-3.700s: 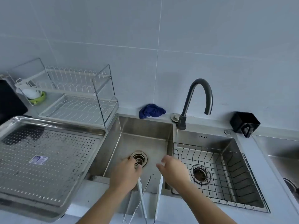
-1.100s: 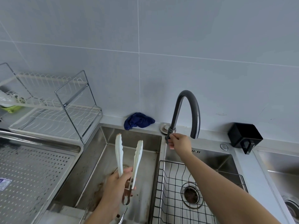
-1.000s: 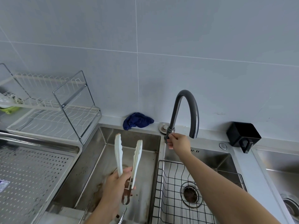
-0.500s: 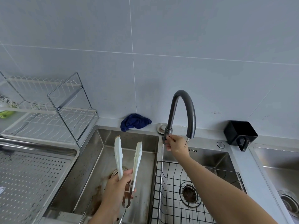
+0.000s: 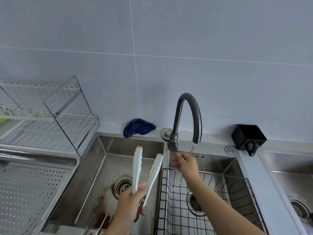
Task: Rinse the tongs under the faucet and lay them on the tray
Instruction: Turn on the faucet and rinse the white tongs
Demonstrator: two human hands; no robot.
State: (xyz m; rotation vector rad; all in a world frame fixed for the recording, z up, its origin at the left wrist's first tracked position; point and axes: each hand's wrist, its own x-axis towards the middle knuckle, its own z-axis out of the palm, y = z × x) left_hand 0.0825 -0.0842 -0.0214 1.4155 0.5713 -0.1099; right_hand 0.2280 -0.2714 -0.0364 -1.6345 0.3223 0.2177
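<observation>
1. Tongs (image 5: 145, 168) stand upright in our left hand (image 5: 130, 202), which is clamped round their hinge end. The two white arms are spread apart and point up and away from us, above the left basin of the sink (image 5: 105, 160).
2. Our right hand (image 5: 185, 164) has just come off the lever (image 5: 173, 145) at the foot of the faucet (image 5: 188, 106), where it rested half a second ago. It now hangs just near of the lever with the fingers loose and apart, holding nothing. It is blurred, so we cannot say more of how the fingers lie.
3. A thin stream of water (image 5: 192, 148) now falls from the spout toward the right basin and its black wire basket (image 5: 220, 192). We judge the tap is on, so rinsing can start.
4. The tongs sit left of the stream and are not yet touching it. The next move, as we read it, is to carry them right, under the spout.
5. Further out, the perforated tray (image 5: 39, 160) lies on the desk to the left of the sink, with no tongs on it yet. A wire dish rack (image 5: 50, 126) stands beyond the tray, and a blue cloth (image 5: 138, 128) lies on the far rim of the sink.
</observation>
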